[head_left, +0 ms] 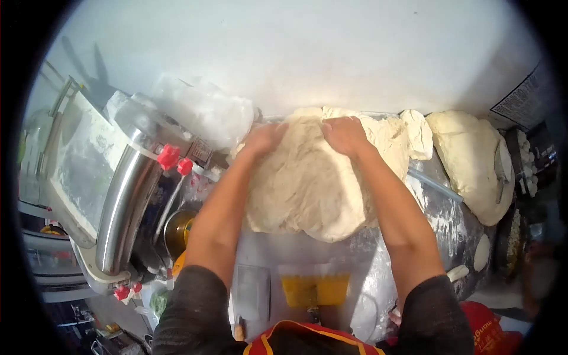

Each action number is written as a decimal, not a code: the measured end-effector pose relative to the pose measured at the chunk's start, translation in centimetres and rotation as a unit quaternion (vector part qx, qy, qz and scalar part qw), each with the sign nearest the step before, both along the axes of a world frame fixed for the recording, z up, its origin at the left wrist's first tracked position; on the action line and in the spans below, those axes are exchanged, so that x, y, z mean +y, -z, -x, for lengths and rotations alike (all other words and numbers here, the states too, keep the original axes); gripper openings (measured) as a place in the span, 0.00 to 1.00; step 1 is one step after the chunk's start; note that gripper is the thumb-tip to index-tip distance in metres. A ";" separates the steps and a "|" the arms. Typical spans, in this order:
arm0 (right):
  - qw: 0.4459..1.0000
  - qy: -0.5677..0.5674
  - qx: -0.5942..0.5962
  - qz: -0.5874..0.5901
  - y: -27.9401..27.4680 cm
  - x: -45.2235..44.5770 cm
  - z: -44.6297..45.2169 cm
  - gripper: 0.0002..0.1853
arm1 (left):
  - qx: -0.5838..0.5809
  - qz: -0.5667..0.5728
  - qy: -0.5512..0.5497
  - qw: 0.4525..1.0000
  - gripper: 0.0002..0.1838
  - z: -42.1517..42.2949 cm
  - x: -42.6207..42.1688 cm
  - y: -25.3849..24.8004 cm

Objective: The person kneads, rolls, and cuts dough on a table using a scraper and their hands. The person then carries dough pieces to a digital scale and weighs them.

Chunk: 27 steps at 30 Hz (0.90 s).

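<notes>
A big slab of pale dough [305, 183] lies across the worktop in front of me, its near edge hanging in a rounded lobe. My left hand [265, 139] grips the dough's far left part, fingers curled in against it. At the far right part, my right hand [344, 135] is closed on a thick fold of the same dough. More dough bunches up behind and to the right of my right hand. A grey rod [435, 184] rests on the floured metal surface, right of my right forearm.
On the left stands a metal dough-rolling machine [127, 201] with red knobs and a floury tray. A clear plastic bag [204, 112] lies against the wall. Another large dough mass [470, 157] sits at the right. Someone's red cap [488, 328] shows at lower right.
</notes>
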State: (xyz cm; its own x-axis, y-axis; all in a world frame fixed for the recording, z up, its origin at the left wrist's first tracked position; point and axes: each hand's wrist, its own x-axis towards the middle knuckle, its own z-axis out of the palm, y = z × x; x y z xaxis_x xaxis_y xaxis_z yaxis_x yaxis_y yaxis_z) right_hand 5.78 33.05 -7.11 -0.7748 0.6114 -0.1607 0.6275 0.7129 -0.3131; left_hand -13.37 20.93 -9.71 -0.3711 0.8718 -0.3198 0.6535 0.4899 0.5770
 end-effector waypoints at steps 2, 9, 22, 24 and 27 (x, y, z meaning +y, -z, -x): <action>1.000 -0.012 0.023 0.003 -0.3 -2.1 -1.8 0.22 | -0.006 -0.014 0.021 1.000 0.32 -1.1 -2.0 -0.2; 0.983 -0.004 0.169 -0.068 2.2 -3.9 -3.2 0.21 | 0.114 -0.163 0.073 0.977 0.29 -2.3 -4.6 3.2; 0.992 0.108 0.031 0.059 3.9 7.3 -2.3 0.32 | 0.107 0.029 0.022 0.994 0.39 -4.7 8.4 0.9; 0.990 0.112 -0.008 0.084 2.8 6.0 -3.0 0.31 | 0.100 0.028 0.062 0.993 0.35 -4.4 8.0 0.8; 0.993 0.098 0.015 0.069 1.7 2.3 -5.7 0.30 | 0.078 -0.009 0.129 0.989 0.29 -4.6 6.5 0.3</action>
